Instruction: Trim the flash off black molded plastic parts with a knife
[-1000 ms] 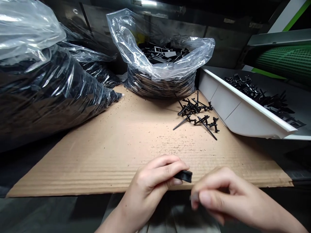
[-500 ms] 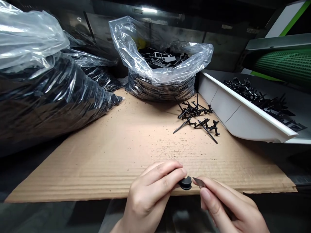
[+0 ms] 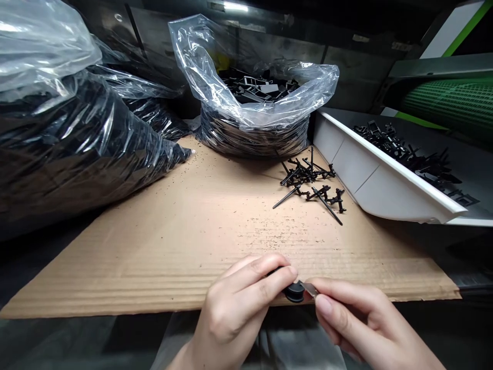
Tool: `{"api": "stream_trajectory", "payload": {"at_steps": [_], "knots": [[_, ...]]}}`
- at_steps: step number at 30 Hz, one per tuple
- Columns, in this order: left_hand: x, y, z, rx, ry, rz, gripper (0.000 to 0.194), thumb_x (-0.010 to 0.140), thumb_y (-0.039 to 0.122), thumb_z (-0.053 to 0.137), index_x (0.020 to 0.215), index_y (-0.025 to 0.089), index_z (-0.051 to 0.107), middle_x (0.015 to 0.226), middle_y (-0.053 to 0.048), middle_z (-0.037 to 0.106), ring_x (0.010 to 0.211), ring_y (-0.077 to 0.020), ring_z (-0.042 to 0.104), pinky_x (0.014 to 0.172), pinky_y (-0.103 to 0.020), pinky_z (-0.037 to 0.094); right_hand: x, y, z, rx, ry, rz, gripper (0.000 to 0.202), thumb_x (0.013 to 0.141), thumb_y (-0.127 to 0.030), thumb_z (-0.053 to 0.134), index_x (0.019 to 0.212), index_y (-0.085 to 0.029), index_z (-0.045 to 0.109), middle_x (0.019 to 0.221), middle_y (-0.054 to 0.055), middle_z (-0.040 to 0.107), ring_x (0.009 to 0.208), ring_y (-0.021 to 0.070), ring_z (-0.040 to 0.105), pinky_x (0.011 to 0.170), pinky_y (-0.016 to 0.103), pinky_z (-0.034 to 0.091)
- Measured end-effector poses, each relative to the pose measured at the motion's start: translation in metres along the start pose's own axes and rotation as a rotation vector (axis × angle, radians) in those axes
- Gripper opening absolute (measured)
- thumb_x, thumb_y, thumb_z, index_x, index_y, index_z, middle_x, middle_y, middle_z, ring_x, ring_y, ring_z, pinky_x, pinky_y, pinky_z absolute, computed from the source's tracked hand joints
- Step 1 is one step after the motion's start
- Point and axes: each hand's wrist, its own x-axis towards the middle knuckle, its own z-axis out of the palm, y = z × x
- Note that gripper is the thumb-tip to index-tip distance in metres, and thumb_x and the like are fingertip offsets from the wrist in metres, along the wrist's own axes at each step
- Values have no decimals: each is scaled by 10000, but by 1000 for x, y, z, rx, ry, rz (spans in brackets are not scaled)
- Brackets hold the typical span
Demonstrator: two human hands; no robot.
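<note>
Near the front edge of the cardboard (image 3: pixel 185 241), my left hand (image 3: pixel 246 303) is closed on a black round plastic part (image 3: pixel 295 292), whose grooved end sticks out past the fingertips. My right hand (image 3: pixel 358 313) pinches a small metal blade (image 3: pixel 309 289) between thumb and forefinger. The blade's tip meets the right side of the black part. Fingers hide the rest of both things. Beyond the hands, thin black branched plastic pieces (image 3: pixel 325 198) lie in a loose pile on the cardboard, with small dark crumbs nearer to me.
An open clear bag (image 3: pixel 254 121) of black parts stands at the back. Large filled bags (image 3: pixel 77 149) cover the left side. A white tray (image 3: pixel 358 169) holding black parts slants along the right, below a green mesh roll (image 3: pixel 454 103).
My right hand has moved slightly left, bringing the blade from just beside the black part to against it. The whole view has shifted a little.
</note>
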Motion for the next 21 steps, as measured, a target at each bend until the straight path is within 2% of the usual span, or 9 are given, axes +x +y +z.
{"api": "stream_trajectory", "payload": {"at_steps": [1,5,7,9,11,15,18,19,21], "knots": [[1,1,0,-23,-4,-8,296,832,22,458,1061,157,588,1011,-77,639,930,-165,595,799,-242,479,3,0,-3,25,-52,-11,267,730,-419,573,787,-167,639,540,-37,452,483,63,404,437,175,323],[4,4,-2,-85,-15,-77,252,806,47,522,1000,168,628,958,-46,674,872,-146,629,767,-191,496,16,-6,-11,137,-451,-31,285,767,-393,549,709,-133,652,423,-69,377,360,9,250,345,141,183],[4,4,-2,-77,-7,-107,246,799,57,533,994,166,636,954,-43,681,881,-143,630,765,-171,495,17,-10,-10,169,-540,-13,263,758,-373,566,750,-136,680,439,-57,407,360,3,279,339,131,177],[3,4,-3,-81,-1,-141,257,792,46,530,991,167,638,959,-39,680,888,-135,627,764,-150,492,14,-10,-8,184,-559,-26,235,752,-344,581,740,-139,694,460,-47,422,382,1,313,349,122,186],[2,4,-3,-96,4,-173,281,774,23,535,985,178,638,958,-26,677,889,-124,622,781,-136,479,9,-8,-4,236,-471,-10,209,748,-337,590,741,-155,693,464,-49,430,391,1,320,367,117,211],[3,6,-1,-142,15,-308,329,722,31,592,986,225,617,915,8,674,814,-126,626,736,-149,491,4,-1,5,326,-19,-33,236,650,-339,681,858,-229,671,512,-62,481,413,12,330,382,111,272],[6,9,4,-284,21,-497,264,687,74,631,901,228,629,837,11,671,734,-147,626,635,-178,511,4,1,17,293,167,-81,190,624,-332,687,785,-234,670,508,-59,511,376,8,313,335,107,251],[7,10,5,-352,50,-577,247,675,75,636,872,224,635,817,10,670,730,-151,627,633,-185,512,4,2,22,257,242,-136,137,624,-322,682,725,-231,666,497,-57,518,360,11,326,325,114,260],[11,13,6,-534,109,-754,275,665,74,645,896,224,639,823,5,676,752,-153,632,665,-197,513,5,3,33,104,486,-379,48,635,-261,673,674,-241,652,502,-51,553,371,39,422,355,141,336]]}}
